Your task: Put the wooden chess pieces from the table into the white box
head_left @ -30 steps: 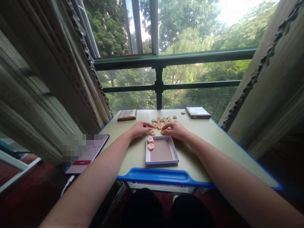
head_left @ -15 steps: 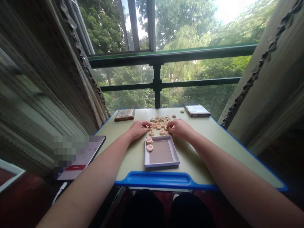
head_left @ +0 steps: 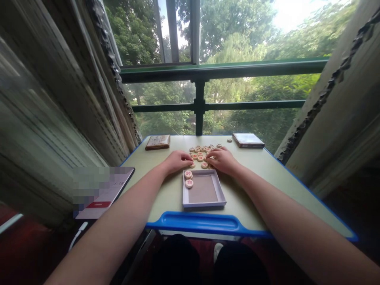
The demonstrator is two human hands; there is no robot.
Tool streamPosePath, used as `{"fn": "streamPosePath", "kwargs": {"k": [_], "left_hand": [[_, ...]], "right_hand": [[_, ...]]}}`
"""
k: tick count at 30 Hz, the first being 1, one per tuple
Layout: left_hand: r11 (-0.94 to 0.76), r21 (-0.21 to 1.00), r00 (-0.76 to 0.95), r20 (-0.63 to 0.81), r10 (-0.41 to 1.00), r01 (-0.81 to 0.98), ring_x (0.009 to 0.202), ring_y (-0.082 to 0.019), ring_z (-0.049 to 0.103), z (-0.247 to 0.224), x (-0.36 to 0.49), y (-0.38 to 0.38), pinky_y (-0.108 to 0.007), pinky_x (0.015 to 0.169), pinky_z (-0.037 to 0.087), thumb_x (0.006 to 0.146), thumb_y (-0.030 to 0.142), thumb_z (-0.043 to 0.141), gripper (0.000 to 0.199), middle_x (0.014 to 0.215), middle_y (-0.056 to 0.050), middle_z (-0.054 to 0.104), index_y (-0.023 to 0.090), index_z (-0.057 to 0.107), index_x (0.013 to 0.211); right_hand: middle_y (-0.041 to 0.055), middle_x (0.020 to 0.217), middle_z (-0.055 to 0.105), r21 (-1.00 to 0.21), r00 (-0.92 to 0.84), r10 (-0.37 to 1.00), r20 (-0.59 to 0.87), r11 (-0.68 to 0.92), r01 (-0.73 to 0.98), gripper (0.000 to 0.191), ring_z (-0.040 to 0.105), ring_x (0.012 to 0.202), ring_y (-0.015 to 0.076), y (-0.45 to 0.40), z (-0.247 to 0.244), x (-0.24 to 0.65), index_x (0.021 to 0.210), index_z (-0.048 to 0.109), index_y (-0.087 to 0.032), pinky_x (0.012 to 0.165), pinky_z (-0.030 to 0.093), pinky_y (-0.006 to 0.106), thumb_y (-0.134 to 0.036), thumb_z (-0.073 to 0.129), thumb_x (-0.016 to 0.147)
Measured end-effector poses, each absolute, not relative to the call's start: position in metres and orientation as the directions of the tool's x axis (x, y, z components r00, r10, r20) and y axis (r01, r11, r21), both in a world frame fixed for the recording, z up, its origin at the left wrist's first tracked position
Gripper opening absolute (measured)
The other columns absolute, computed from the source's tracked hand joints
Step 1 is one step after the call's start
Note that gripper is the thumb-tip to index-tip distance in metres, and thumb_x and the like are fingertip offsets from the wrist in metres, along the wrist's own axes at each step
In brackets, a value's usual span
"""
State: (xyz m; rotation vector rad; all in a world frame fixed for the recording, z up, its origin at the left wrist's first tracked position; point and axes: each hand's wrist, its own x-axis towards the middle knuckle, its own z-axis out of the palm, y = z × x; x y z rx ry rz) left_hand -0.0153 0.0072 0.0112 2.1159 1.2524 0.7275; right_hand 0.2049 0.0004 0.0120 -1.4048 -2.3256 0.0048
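Observation:
Several round chess pieces with red or dark characters [head_left: 200, 158] lie in a cluster on the pale green table [head_left: 166, 196]. My left hand [head_left: 179, 160] is at the cluster's left side, fingers together over a piece near its front left; whether it grips one is hidden. On the right side, my right hand [head_left: 221, 159] rests with its fingers spread over the pieces. In front of the cluster is a shallow white box [head_left: 219, 188], with a few pieces, such as this one [head_left: 189, 183], in its upper left corner.
A small brown box [head_left: 158, 142] sits at the back left, a white-topped box [head_left: 248, 140] at the back right, with a lone piece [head_left: 229, 140] beside it. A blue tray ledge [head_left: 198, 223] runs along the near edge. A tablet-like device [head_left: 109, 196] is at left.
My left hand has closed its fingers nearer the piece at the front left. My right hand's fingers have spread over the pieces. The view has shifted slightly.

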Motion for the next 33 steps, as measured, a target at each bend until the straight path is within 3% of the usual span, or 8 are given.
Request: {"fn": "streamPosePath", "kwargs": {"k": [6,17,33], "left_hand": [[-0.444,0.674,0.456,0.175,0.873,0.590,0.073,-0.017,0.057,0.014,-0.015,0.006,-0.026,0.064,0.044,0.062,0.046,0.066,0.038,0.086,-0.005,0.068,0.016,0.073,0.084],[-0.425,0.707,0.464,0.154,0.872,0.565,0.072,-0.016,0.055,0.015,-0.010,0.003,-0.025,0.064,0.043,0.063,0.042,0.067,0.038,0.085,-0.004,0.069,0.016,0.072,0.091],[-0.384,0.746,0.442,0.135,0.887,0.544,0.073,-0.016,0.056,0.017,-0.005,-0.003,-0.025,0.067,0.045,0.063,0.040,0.067,0.040,0.081,-0.004,0.067,0.015,0.070,0.094]], "right_hand": [[0.0025,0.106,0.067,-0.282,-0.440,0.841,0.314,0.525,0.803,0.024,0.054,0.102,0.0199,-0.004,0.016,0.202,0.090,0.070,-0.025,0.091,0.030,0.036,-0.038,0.052,0.080],[0.0022,0.096,0.067,-0.343,-0.402,0.860,0.314,0.498,0.796,0.014,0.055,0.096,0.0201,-0.005,0.021,0.204,0.078,0.073,-0.025,0.090,0.032,0.034,-0.034,0.062,0.073],[0.0030,0.093,0.065,-0.369,-0.391,0.887,0.247,0.459,0.808,0.016,0.051,0.098,0.0222,-0.011,0.025,0.201,0.081,0.073,-0.027,0.092,0.032,0.035,-0.035,0.063,0.072]]}}
